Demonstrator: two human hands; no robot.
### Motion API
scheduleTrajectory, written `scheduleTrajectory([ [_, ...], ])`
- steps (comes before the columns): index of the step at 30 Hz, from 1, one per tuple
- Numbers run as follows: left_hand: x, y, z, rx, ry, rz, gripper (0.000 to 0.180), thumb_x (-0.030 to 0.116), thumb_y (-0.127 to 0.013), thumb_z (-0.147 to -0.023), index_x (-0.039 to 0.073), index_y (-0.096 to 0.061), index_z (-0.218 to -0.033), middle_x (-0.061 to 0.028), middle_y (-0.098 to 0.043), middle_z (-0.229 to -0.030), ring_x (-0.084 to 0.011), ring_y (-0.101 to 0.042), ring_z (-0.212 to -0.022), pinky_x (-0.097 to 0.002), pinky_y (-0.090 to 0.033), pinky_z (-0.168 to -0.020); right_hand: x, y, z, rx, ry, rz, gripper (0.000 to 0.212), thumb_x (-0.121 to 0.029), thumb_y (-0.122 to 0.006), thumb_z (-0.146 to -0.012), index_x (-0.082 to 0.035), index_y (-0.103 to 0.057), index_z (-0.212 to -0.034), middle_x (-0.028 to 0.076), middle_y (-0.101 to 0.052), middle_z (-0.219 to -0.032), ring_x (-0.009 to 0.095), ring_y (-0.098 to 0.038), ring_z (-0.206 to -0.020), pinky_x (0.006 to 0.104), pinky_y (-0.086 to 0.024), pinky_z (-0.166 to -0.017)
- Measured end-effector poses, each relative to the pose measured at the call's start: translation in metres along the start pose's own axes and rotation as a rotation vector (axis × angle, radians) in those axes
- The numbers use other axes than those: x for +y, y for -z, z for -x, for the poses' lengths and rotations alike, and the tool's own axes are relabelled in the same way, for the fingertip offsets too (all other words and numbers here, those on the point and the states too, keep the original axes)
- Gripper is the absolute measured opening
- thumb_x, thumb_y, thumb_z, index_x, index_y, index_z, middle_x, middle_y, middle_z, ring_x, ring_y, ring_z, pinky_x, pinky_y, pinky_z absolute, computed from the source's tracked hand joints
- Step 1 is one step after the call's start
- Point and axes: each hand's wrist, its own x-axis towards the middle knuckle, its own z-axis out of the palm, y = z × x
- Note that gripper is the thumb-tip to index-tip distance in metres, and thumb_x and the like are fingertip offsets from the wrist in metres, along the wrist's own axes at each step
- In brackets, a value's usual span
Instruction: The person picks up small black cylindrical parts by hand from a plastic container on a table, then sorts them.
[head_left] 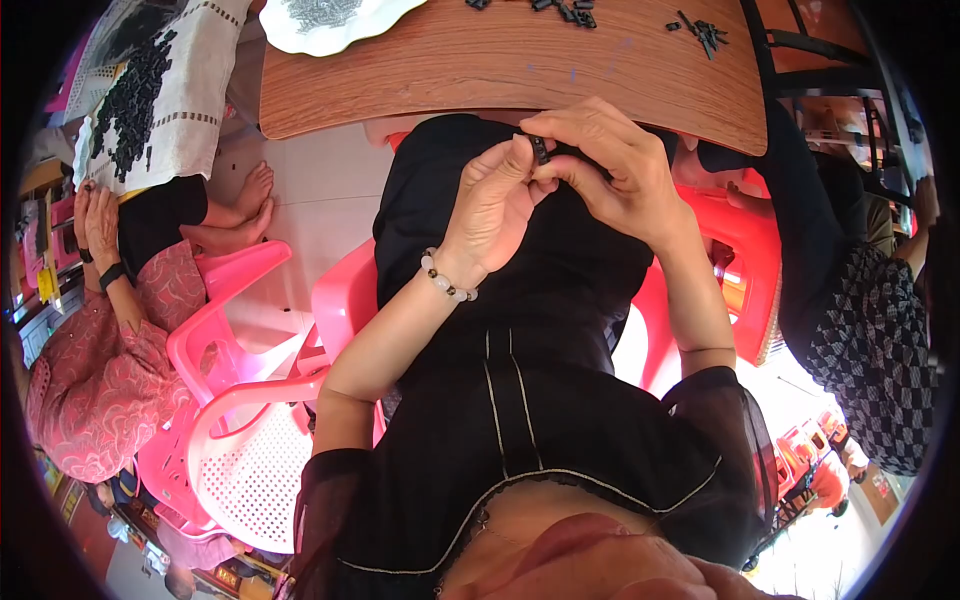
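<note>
small black part (540, 149), pinched between left hand (490, 200), right hand (610, 165)

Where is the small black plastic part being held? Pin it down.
In the head view, the small black plastic part sits upper centre, pinched between the fingertips of the left hand and right hand, just below the brown wooden table's edge.

A single head-worn fisheye view looks steeply down the wearer's own chest, close to both raised hands, with the desk (520, 70) edge curving across the top.
</note>
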Motion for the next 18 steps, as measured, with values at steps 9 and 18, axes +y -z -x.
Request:
scheduleTrajectory([
  [9,-0.0001,0.0056,-0.0001,-0.054,-0.001,0.044,0.021,0.027,-0.063,-0.092,0.008,-0.07,-0.098,0.0001,-0.066,-0.101,-0.0082,-0.057,-0.088,-0.0265,-0.045,-0.081,0.0028,0.0023,-0.0008,-0.044,-0.05,-0.073,0.044,-0.002,-0.077,-0.067,0.001,-0.067,-0.109,0.011,-0.069,-0.095,0.022,-0.064,-0.081,0.0321,-0.05,-0.076],
  [18,0.0,0.002,0.0019,-0.025,-0.033,-0.024,0.023,0.028,-0.063,-0.093,0.007,-0.07,-0.1,-0.0033,-0.066,-0.107,-0.0085,-0.056,-0.091,-0.0258,-0.044,-0.081,0.0061,0.0018,0.0,-0.052,-0.096,-0.137,0.04,-0.004,-0.078,-0.07,0.001,-0.067,-0.107,0.011,-0.069,-0.095,0.021,-0.064,-0.083,0.0311,-0.05,-0.078],
])
